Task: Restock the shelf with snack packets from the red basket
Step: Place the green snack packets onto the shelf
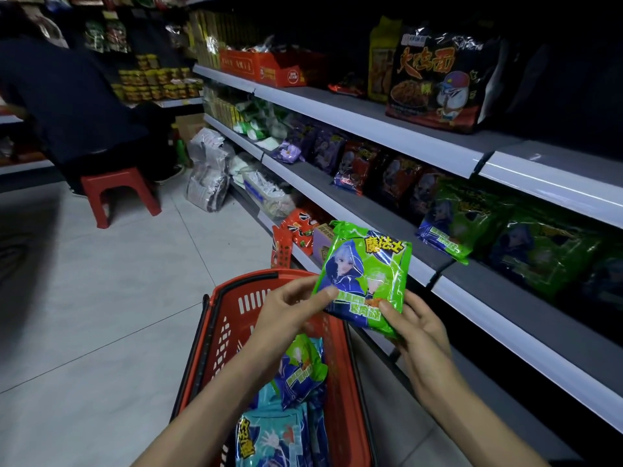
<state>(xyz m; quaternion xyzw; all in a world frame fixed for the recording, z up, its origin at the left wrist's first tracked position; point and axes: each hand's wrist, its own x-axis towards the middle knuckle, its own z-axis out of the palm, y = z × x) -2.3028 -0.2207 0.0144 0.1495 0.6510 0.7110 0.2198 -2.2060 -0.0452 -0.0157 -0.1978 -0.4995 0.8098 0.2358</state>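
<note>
Both my forearms reach forward over the red basket point(215, 335), and between my hands I hold one green snack packet point(365, 281), its printed front turned up toward me and tilted a little to the right. My left hand point(290, 308) pinches its lower left corner, thumb pressed on the front and the other fingers curled behind. My right hand point(418, 335) grips the bottom right edge the same way, thumb on top and fingers tucked under the foil. The packet hangs above the far end of the basket, just in front of the lip of the middle shelf point(381, 220) and not yet on it. Down in the basket I count one more green packet point(300, 369) lying over light-blue packets point(269, 436); I can make out two of those, and my arms hide whatever is beneath. On the middle shelf two matching green packets point(451, 224) show plainly, with dimmer ones farther right that I cannot count, and three red-and-black packets point(387, 173) to their left. The top shelf carries one big black noodle pack point(438, 79). Across the aisle another person point(67, 96) sits on one red stool point(121, 190).
</note>
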